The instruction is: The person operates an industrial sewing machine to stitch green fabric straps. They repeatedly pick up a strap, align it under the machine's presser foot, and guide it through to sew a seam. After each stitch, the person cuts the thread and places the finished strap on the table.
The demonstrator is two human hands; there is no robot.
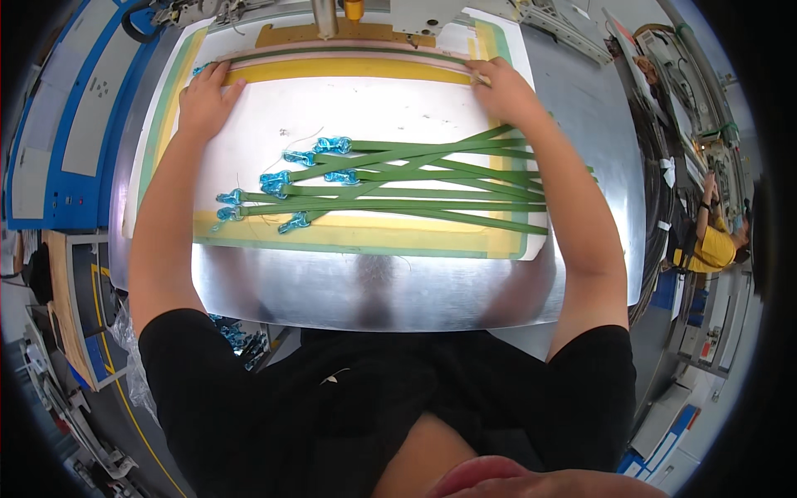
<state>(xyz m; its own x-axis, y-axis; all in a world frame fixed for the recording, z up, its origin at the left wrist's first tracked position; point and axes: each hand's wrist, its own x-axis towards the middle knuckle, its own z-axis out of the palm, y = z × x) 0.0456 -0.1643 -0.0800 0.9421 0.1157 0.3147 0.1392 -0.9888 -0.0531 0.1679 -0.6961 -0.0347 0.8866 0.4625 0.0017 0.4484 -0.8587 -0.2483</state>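
A narrow green strap [349, 51] lies stretched left to right along a long guide with a pink strip and a yellow strip [349, 71], at the far side of the work surface. My left hand [206, 101] holds the strap's left end, beside a bit of blue wrapping, with its thumb lying on the yellow strip. At the other end my right hand [503, 90] has its fingers closed on the strap. Several more green straps [432, 170] lie crossed between my arms, their left ends carrying blue plastic-wrapped fittings [276, 182]. My right forearm hides some of their right ends.
Just beyond the guide hangs a machine head with a metal cylinder [325, 18] and an orange part [354, 10]. A white sheet edged with yellow and green tape [349, 242] covers the metal table [332, 286]. Blue cabinets [87, 116] stand left; a person in yellow [712, 247] is far right.
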